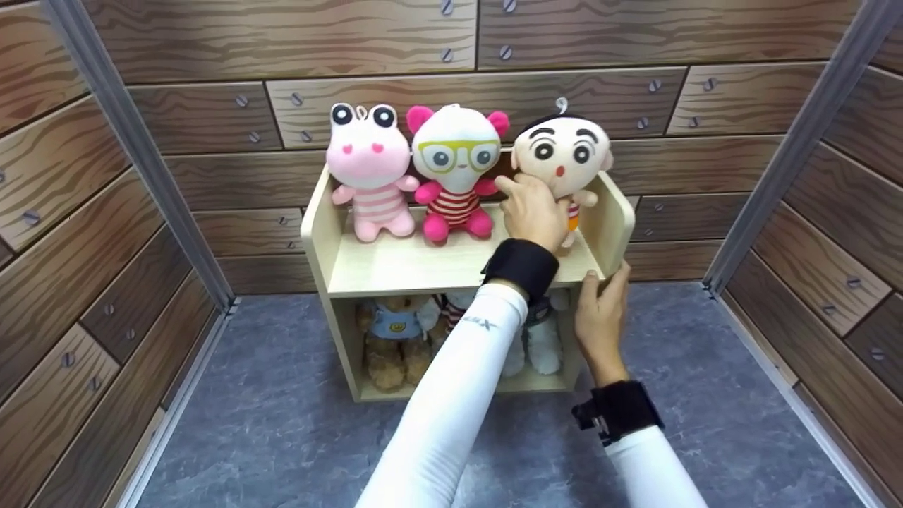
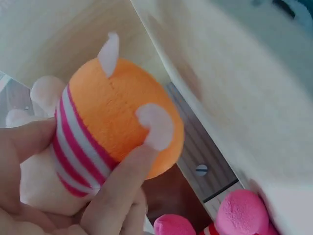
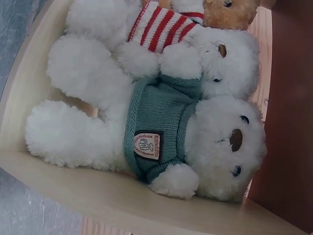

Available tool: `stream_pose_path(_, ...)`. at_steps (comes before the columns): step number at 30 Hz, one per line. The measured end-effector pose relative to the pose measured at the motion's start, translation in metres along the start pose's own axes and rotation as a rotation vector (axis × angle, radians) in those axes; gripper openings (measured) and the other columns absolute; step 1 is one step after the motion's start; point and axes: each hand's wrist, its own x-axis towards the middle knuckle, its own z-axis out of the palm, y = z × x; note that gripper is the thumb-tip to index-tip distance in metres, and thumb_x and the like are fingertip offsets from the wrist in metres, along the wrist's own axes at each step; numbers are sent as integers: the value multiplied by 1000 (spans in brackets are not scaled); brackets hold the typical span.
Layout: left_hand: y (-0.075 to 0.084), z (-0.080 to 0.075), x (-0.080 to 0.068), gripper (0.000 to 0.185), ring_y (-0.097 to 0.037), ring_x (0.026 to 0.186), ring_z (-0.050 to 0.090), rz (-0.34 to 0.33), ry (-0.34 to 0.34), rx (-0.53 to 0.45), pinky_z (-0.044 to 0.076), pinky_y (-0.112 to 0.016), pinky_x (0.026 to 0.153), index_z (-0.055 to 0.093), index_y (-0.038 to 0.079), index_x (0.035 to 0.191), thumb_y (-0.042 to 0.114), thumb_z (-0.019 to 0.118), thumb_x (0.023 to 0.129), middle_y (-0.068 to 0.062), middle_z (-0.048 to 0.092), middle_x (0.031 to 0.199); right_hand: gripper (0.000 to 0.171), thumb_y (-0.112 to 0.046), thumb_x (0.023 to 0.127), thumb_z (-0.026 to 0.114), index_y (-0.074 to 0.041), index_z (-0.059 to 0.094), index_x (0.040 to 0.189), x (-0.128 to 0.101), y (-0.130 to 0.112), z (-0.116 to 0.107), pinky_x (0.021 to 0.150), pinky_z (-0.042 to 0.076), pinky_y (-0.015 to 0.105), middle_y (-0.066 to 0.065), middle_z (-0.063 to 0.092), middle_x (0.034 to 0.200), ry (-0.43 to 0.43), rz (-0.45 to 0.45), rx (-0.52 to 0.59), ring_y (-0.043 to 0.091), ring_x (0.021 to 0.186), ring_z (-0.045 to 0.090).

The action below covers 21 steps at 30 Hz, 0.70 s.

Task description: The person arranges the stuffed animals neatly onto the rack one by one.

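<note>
My left hand (image 1: 536, 212) grips a cartoon-boy plush doll (image 1: 561, 152) at the right end of the upper shelf. In the left wrist view, thumb and fingers close round the striped middle of the doll (image 2: 122, 112), below which its orange bottom and small legs show. Left of it sit a pink plush frog (image 1: 370, 169) and a plush bear with yellow glasses (image 1: 457, 162). At the front edge of the small wooden shelf (image 1: 614, 219), my right hand (image 1: 601, 317) holds the right side panel, thumb on the inner side. The right wrist view shows no fingers.
On the lower shelf sit several teddies, among them a brown bear in a blue top (image 1: 398, 339) and a white bear in a green sweater (image 3: 161, 122). Wood-patterned walls (image 1: 395, 35) enclose the grey floor (image 1: 268, 423) on three sides.
</note>
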Motion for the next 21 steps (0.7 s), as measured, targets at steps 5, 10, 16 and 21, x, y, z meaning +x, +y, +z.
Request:
stream_pose_path(5, 5, 11, 10, 52, -27, 89, 66, -28, -67, 41, 55, -32, 78, 56, 2, 118, 35, 79, 84, -13, 52, 111, 50, -23, 101, 45, -5, 33, 146, -2, 0, -1, 112, 32, 54, 24, 43, 145, -5, 13, -7, 40, 135, 42)
stream_pose_path(10, 9, 18, 20, 52, -27, 90, 66, -69, -72, 33, 54, -32, 79, 56, 2, 118, 34, 79, 84, -13, 53, 111, 49, -24, 102, 43, -5, 33, 146, -1, -4, -1, 111, 32, 55, 23, 44, 145, 1, 14, -10, 40, 135, 41)
stream_pose_path(16, 12, 21, 28, 54, -25, 91, 66, -112, -51, 83, 54, -32, 80, 57, 3, 117, 40, 78, 84, -13, 57, 110, 51, -24, 102, 43, -5, 31, 148, -2, -3, -2, 113, 31, 56, 24, 41, 148, -9, 17, -11, 41, 137, 39)
stream_pose_path(21, 11, 24, 34, 57, -24, 93, 65, -101, -60, 164, 53, -32, 80, 59, 3, 118, 43, 78, 82, -11, 60, 109, 53, -24, 102, 45, -3, 30, 148, -1, -3, -4, 114, 31, 54, 25, 41, 148, -23, 0, -17, 40, 138, 39)
